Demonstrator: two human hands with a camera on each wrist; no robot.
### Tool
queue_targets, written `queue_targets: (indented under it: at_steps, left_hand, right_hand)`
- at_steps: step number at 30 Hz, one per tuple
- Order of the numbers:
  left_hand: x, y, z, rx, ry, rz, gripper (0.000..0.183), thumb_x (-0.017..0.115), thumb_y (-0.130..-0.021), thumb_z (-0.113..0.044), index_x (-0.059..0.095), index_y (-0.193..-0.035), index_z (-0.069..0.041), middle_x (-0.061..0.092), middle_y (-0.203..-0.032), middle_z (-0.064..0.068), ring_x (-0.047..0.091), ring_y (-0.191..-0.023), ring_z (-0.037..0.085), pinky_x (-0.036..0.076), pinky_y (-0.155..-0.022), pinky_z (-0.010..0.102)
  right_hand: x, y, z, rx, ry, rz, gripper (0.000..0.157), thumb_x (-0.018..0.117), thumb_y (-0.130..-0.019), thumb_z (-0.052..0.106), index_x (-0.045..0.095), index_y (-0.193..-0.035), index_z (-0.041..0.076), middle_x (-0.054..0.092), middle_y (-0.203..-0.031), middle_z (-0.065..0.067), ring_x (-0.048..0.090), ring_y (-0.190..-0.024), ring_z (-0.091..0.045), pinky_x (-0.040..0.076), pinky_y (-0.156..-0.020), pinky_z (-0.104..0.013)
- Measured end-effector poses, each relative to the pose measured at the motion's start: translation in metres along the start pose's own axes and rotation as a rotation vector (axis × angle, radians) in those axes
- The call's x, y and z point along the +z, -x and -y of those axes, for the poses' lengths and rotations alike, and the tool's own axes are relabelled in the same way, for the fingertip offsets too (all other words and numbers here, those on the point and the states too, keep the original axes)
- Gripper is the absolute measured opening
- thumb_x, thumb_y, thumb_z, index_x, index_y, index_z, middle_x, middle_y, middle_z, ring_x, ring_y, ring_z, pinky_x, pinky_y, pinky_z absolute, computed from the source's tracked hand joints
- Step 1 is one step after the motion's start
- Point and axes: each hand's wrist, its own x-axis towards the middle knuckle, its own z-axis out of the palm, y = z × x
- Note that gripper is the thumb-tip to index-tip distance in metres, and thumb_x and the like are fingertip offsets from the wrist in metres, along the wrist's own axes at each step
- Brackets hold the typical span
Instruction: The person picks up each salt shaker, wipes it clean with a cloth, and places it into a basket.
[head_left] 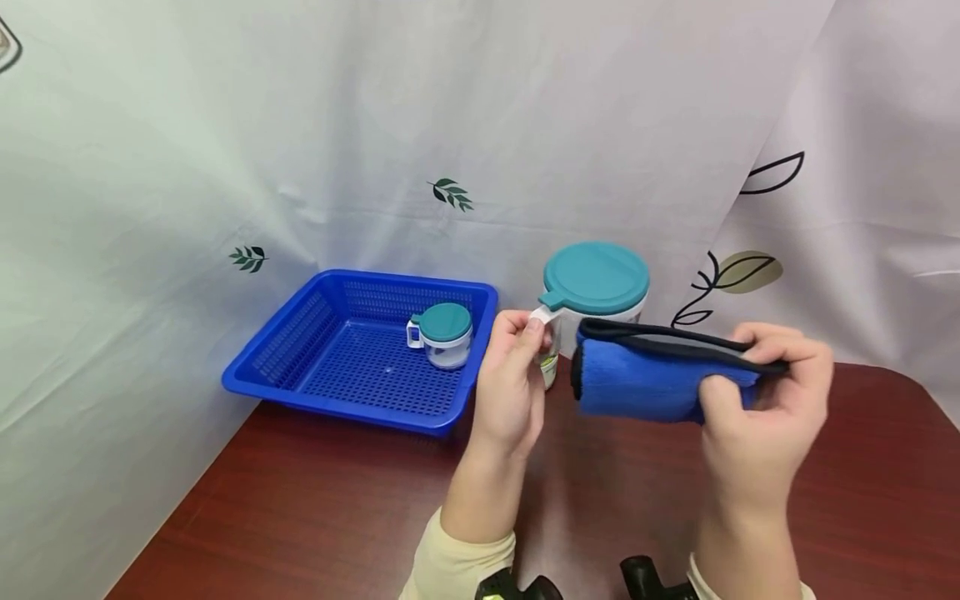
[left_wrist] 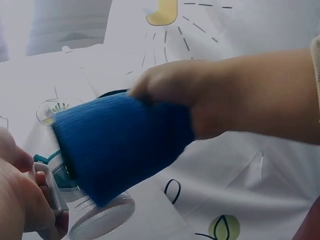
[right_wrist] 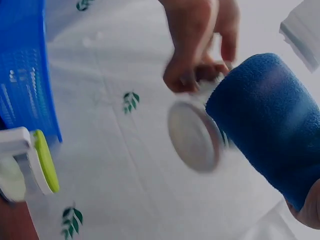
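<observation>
Blue cloth (head_left: 645,379) with black edging, folded into a thick band, is what I have in the right hand (head_left: 761,408). Those fingers are curled over its right end, with the thumb pressed on the near face, so the grip is closed around the fabric. On the other side, the left hand (head_left: 510,387) pinches the white handle (head_left: 545,315) of a large jar (head_left: 596,279) between thumb and bent fingers. I see the jar held up off the table (head_left: 637,517), its teal lid on; the right wrist view shows me its pale base, blurred. The cloth's left end is in front of the jar from where I watch, and I cannot tell whether the two touch.

Below the jar, near the left hand, I make out part of a small container (head_left: 550,375) with a yellow-green patch, mostly hidden. Farther left sits a blue plastic basket (head_left: 330,403), and a smaller jar (head_left: 447,354) stands upright in its right part, teal lid on, handle to the left. Behind everything on the far side I see a white sheet (head_left: 375,108) printed with leaves.
</observation>
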Motion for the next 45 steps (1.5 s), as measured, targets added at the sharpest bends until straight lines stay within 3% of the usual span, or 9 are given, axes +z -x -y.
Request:
queue_targets:
  at_steps: [4, 10, 16, 23, 29, 35, 41, 45]
  left_hand:
    - [-0.001, -0.001, -0.001, 0.022, -0.005, 0.000, 0.008, 0.034, -0.097, -0.002, 0.039, -0.092, -0.006, 0.039, -0.084, 0.005, 0.039, -0.089, 0.018, 0.025, -0.087, 0.032]
    - [0.004, 0.001, 0.001, 0.010, -0.001, 0.015, 0.009, 0.036, -0.097, -0.002, 0.041, -0.090, -0.006, 0.042, -0.081, 0.003, 0.041, -0.082, 0.013, 0.031, -0.076, 0.024]
    - [-0.001, 0.000, -0.003, 0.015, 0.001, 0.045, 0.010, 0.034, -0.097, -0.003, 0.040, -0.089, -0.008, 0.040, -0.081, 0.003, 0.039, -0.084, 0.016, 0.027, -0.083, 0.030]
    - [0.000, 0.001, -0.003, -0.040, 0.019, 0.061, 0.011, 0.035, -0.097, -0.006, 0.040, -0.088, -0.009, 0.041, -0.078, 0.002, 0.040, -0.077, 0.014, 0.032, -0.068, 0.025]
    - [-0.004, -0.001, -0.005, -0.010, 0.024, 0.054, 0.011, 0.033, -0.096, -0.005, 0.040, -0.088, -0.009, 0.039, -0.078, 0.002, 0.038, -0.081, 0.016, 0.027, -0.079, 0.030]
    - [-0.003, -0.001, -0.004, -0.043, 0.018, 0.087, 0.012, 0.034, -0.096, -0.006, 0.040, -0.087, -0.009, 0.040, -0.076, 0.001, 0.038, -0.076, 0.014, 0.028, -0.071, 0.025]
    - [-0.007, -0.003, -0.006, -0.018, 0.022, 0.080, 0.011, 0.036, -0.094, -0.005, 0.042, -0.086, -0.009, 0.038, -0.074, 0.001, 0.038, -0.076, 0.014, 0.028, -0.074, 0.026]
    - [-0.008, -0.003, -0.007, -0.047, 0.021, 0.097, 0.012, 0.035, -0.094, -0.006, 0.043, -0.084, -0.010, 0.037, -0.074, 0.000, 0.037, -0.075, 0.014, 0.028, -0.072, 0.027]
  right_hand:
    - [-0.001, -0.003, 0.001, 0.000, 0.000, -0.041, 0.023, 0.031, -0.055, -0.022, 0.041, -0.071, -0.009, 0.049, -0.077, -0.019, 0.043, -0.073, -0.028, 0.037, -0.061, -0.025]
    - [0.003, 0.005, -0.002, -0.010, 0.039, 0.056, 0.022, 0.033, -0.054, -0.022, 0.041, -0.072, -0.011, 0.049, -0.079, -0.017, 0.044, -0.078, -0.027, 0.038, -0.064, -0.025]
    - [-0.004, -0.006, 0.001, -0.010, -0.021, -0.061, 0.022, 0.029, -0.055, -0.021, 0.040, -0.070, -0.009, 0.050, -0.075, -0.020, 0.044, -0.072, -0.028, 0.038, -0.062, -0.027]
    - [0.000, 0.000, 0.001, -0.020, -0.018, 0.009, 0.021, 0.031, -0.054, -0.021, 0.040, -0.070, -0.011, 0.050, -0.075, -0.020, 0.044, -0.071, -0.028, 0.039, -0.062, -0.026]
    - [-0.004, -0.008, 0.003, -0.013, -0.045, -0.066, 0.022, 0.028, -0.055, -0.021, 0.040, -0.069, -0.009, 0.050, -0.073, -0.020, 0.044, -0.070, -0.029, 0.038, -0.062, -0.028]
    - [-0.004, -0.004, 0.001, 0.006, -0.052, -0.004, 0.023, 0.029, -0.054, -0.022, 0.040, -0.071, -0.011, 0.050, -0.074, -0.021, 0.044, -0.072, -0.030, 0.039, -0.062, -0.027]
    - [-0.013, -0.016, 0.003, 0.016, -0.127, -0.095, 0.023, 0.026, -0.056, -0.022, 0.041, -0.072, -0.012, 0.052, -0.071, -0.025, 0.047, -0.066, -0.031, 0.042, -0.062, -0.031]
    - [-0.014, -0.013, 0.002, 0.053, -0.171, -0.037, 0.024, 0.025, -0.057, -0.022, 0.040, -0.073, -0.013, 0.053, -0.072, -0.026, 0.048, -0.067, -0.032, 0.042, -0.061, -0.031]
